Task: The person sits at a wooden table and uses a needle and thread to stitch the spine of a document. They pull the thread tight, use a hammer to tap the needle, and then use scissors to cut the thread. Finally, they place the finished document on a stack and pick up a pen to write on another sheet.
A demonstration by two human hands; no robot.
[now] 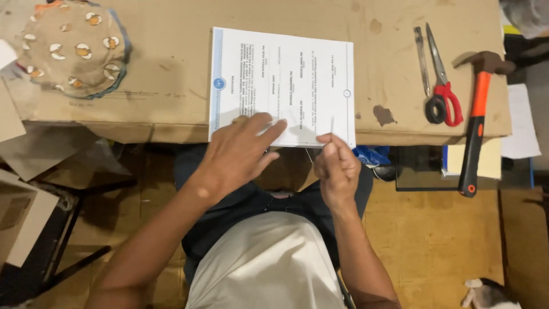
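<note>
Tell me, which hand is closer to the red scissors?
Right. The right hand is at the paper's near corner, on the side toward the scissors. The left hand lies flat on the paper, farther from them.

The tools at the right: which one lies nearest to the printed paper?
The grey metal strip, left of the red-handled scissors; the orange-handled hammer lies farthest right.

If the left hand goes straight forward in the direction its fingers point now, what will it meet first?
The left hand lies flat on the white printed sheet, fingers aimed up and right. Beyond the sheet's far edge, only bare cardboard tabletop appears in its path.
</note>
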